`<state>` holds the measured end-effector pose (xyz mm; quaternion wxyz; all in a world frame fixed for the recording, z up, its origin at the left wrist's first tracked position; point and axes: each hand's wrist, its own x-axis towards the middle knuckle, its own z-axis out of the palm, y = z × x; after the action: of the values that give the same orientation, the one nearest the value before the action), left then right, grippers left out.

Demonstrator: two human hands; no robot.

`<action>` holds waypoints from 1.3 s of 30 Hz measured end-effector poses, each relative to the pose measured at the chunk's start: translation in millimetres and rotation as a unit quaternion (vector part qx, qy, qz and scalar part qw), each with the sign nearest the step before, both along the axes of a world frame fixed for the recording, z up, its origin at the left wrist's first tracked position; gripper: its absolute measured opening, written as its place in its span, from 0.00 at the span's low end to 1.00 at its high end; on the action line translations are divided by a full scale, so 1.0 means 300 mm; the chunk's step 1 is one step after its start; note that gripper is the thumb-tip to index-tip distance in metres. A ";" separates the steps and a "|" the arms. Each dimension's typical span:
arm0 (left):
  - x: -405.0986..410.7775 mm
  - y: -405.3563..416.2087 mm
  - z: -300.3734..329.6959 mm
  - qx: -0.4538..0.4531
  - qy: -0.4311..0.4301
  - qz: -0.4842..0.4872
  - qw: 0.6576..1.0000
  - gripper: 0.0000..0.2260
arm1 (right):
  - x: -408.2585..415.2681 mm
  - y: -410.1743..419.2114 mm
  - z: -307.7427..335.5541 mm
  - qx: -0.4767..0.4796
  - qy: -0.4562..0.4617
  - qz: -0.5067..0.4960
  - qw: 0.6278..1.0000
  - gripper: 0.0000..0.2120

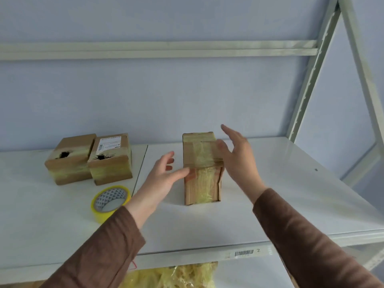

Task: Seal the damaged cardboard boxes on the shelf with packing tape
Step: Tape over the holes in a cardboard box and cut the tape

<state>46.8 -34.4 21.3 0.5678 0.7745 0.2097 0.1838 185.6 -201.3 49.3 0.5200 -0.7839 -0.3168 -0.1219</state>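
Observation:
A taped cardboard box (202, 169) stands on the white shelf (270, 194), with yellowish tape running over its top and down its front. My left hand (164, 175) is beside the box's left face, fingers spread, thumb tip touching the front corner. My right hand (236, 154) hovers at the box's right top edge, fingers straight and spread, holding nothing. At the left stand two cardboard boxes with torn dark holes in their tops: one (69, 161) and a labelled one (112, 160) touching it. A yellow roll of packing tape (111, 202) lies flat in front of them.
The shelf's grey metal upright (307, 84) and diagonal brace rise at the right, a crossbeam (158, 49) spans above. The shelf's front edge carries a barcode label (244, 252). Crumpled yellowish tape or plastic (174, 275) lies on the level below.

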 end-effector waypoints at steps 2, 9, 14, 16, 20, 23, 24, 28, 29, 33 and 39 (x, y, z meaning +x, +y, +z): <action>-0.059 0.102 0.006 0.091 0.012 0.003 0.996 0.27 | -0.126 0.003 0.012 0.054 -0.165 0.038 0.984 0.17; -0.202 0.353 -0.035 0.430 0.395 -0.075 0.808 0.38 | -0.365 0.237 -0.193 -0.091 0.083 0.217 0.968 0.23; -0.206 0.358 -0.116 0.526 0.343 -0.054 0.776 0.21 | -0.392 0.426 -0.299 -0.188 0.225 0.186 0.938 0.35; -0.217 0.355 -0.132 0.530 0.286 -0.052 0.797 0.13 | -0.395 0.469 -0.312 -0.175 0.247 0.175 0.937 0.38; -0.247 0.336 -0.134 0.445 0.172 -0.060 0.877 0.08 | -0.388 0.450 -0.308 -0.131 0.297 0.207 0.923 0.27; -0.263 0.289 -0.099 0.322 0.081 -0.084 0.940 0.07 | -0.388 0.373 -0.245 -0.082 0.313 0.274 0.906 0.15; -0.267 0.266 -0.086 0.288 0.057 -0.094 0.951 0.07 | -0.389 0.342 -0.215 -0.086 0.297 0.289 0.906 0.14; -0.267 0.159 -0.056 0.215 -0.006 -0.107 0.971 0.10 | -0.394 0.220 -0.111 -0.224 0.102 0.234 0.941 0.18; -0.264 0.131 -0.054 0.205 -0.017 -0.111 0.972 0.12 | -0.402 0.195 -0.098 -0.249 0.038 0.209 0.945 0.17; -0.230 0.027 -0.046 0.125 -0.069 -0.098 0.985 0.11 | -0.435 0.100 -0.064 -0.230 -0.051 0.144 0.961 0.17; -0.167 -0.078 0.021 0.134 -0.135 -0.150 0.970 0.12 | -0.370 0.012 -0.022 -0.043 0.009 0.076 0.996 0.11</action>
<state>-3.2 -57.8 27.6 0.5033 0.8339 -0.0138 0.2262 74.7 -197.6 42.7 0.4964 -0.7801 -0.3759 -0.0606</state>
